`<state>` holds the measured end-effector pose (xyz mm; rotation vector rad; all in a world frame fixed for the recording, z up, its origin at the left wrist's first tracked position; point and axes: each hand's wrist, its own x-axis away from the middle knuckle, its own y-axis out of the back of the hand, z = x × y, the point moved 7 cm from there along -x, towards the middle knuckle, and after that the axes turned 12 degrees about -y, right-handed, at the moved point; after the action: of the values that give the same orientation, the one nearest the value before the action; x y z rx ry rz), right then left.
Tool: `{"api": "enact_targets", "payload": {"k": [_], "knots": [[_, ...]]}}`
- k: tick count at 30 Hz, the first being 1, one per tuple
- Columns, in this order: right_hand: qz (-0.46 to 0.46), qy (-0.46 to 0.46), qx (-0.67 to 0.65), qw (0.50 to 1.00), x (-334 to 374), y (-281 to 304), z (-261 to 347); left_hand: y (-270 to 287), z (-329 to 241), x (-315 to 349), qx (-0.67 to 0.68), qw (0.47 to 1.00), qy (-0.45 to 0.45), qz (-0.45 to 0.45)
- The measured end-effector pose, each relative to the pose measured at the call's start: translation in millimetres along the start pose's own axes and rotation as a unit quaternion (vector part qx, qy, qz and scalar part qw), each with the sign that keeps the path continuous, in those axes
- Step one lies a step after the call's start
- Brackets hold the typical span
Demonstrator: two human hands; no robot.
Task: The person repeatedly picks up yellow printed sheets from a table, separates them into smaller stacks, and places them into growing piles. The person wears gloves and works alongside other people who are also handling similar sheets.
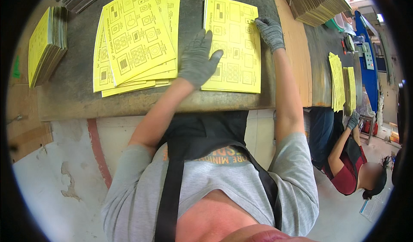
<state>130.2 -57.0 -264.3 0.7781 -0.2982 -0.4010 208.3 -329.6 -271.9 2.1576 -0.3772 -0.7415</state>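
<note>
A thin stack of yellow printed sheets (238,65) lies on the dark worktable in front of me. My left hand (198,61), in a grey knit glove, lies over the stack's left edge with its fingers stretched and the thumb apart on the top sheet. At the upper right edge, my right hand (270,33), gloved alike, has its fingers curled in against the paper and seems to grip it; the undersides of the sheets are hidden. Just left of my left hand, a fanned pile of similar yellow sheets (140,35) overlaps unevenly.
A tall yellow-topped stack (41,48) stands at the table's left end. Bundled brown stacks (316,3) sit at the far right. Further right, a co-worker (350,160) handles yellow sheets (337,80) at the same table line. The worktable's near edge (150,108) runs before my apron.
</note>
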Motion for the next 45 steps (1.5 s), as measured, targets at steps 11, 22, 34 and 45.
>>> {"api": "enact_targets", "payload": {"k": [11,22,34,45], "knots": [[0.078,-0.095,0.034,0.992,-27,-13,-12,-43,19,-4,-0.114,0.993,0.031,0.004],[-0.054,0.069,0.248,0.965,4,-16,47,-37,18,-6,-0.121,0.992,0.033,-0.001],[0.061,-0.055,0.026,0.996,-20,-14,-14,-35,20,-5,-0.100,0.994,0.044,-0.008],[0.101,-0.078,0.026,0.991,-25,-18,-16,-36,20,-5,-0.117,0.992,0.053,0.012]]}}
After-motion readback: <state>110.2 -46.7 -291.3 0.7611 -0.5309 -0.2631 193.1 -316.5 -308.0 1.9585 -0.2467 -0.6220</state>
